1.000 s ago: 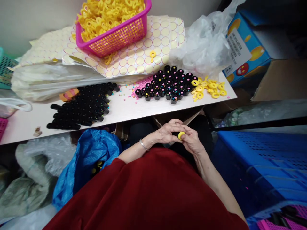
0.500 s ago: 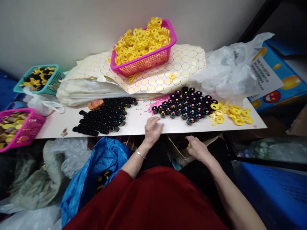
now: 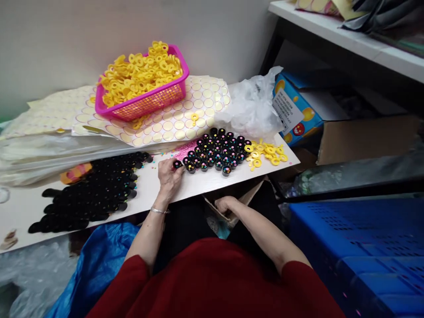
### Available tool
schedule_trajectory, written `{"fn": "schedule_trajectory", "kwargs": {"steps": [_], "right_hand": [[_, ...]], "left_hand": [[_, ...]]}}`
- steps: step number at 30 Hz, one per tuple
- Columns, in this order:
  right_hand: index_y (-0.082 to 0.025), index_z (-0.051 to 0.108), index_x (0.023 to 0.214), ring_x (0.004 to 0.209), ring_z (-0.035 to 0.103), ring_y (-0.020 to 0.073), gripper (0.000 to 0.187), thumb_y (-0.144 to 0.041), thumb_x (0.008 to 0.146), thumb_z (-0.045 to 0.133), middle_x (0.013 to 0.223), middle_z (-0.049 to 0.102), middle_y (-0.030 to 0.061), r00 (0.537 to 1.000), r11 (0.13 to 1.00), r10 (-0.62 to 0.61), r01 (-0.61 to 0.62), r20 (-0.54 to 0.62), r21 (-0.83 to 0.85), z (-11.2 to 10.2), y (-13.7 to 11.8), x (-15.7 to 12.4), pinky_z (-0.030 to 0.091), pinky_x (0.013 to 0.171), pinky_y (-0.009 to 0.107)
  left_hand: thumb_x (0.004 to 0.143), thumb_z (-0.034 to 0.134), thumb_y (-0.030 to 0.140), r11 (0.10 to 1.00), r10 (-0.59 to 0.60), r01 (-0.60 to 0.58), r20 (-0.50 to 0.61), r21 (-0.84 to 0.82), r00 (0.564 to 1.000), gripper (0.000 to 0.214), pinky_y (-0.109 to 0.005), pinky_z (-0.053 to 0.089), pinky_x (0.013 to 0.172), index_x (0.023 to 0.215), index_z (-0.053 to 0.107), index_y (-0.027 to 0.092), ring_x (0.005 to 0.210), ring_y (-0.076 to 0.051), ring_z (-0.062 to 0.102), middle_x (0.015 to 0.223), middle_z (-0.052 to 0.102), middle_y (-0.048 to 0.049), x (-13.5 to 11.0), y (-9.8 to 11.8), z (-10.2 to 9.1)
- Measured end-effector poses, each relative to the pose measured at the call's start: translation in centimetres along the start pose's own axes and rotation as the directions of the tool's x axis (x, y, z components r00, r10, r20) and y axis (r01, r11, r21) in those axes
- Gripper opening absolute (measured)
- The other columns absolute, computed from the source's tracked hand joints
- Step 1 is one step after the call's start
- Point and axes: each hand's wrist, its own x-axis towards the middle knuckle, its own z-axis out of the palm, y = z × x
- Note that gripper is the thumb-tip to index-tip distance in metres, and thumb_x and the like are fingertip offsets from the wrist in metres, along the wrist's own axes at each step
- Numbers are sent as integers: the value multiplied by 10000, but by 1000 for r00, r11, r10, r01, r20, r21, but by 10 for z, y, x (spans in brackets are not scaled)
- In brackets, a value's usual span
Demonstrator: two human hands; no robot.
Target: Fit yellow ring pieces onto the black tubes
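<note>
Nearest, the right hand (image 3: 225,205) sits curled below the table (image 3: 20,212) edge, in a cardboard box (image 3: 247,201); whether it holds anything cannot be told. The left hand (image 3: 168,173) rests on the table, fingers pinched on a black cup (image 3: 177,164) beside the cup cluster (image 3: 218,149). Beyond stands a pink basket (image 3: 149,99).
</note>
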Motion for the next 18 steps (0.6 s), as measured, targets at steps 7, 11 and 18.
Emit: {"fn": "schedule_trajectory", "kwargs": {"steps": [7,11,18], "right_hand": [[-138,612,594,658,587,162,83,-64,588,575,591,608,28,992,972,61,-34,113,-234,-32,-1,-42,431,613,241],[-171,611,745,654,565,146,139,-272,762,518,660,610,12,996,993,-40,30,-80,-114,-74,11,-93,418,605,235],[-136,591,977,832,556,245,436,-503,756,514,1006,596,151,413,932,66,-350,-909,-91,-128,16,-91,416,690,333]], "left_hand": [[722,684,340,949,185,-181,-5,-258,983,247,-319,477,770,911,633,189,806,-162,576,827,657,-27,-38,50,-4],[727,676,314,905,237,-183,99,-384,967,238,-297,491,714,920,630,182,784,-152,582,829,661,-36,-60,63,15],[675,701,326,917,143,-65,171,-394,975,266,-332,493,739,891,647,179,778,-166,586,842,664,-40,-63,63,41]]}}
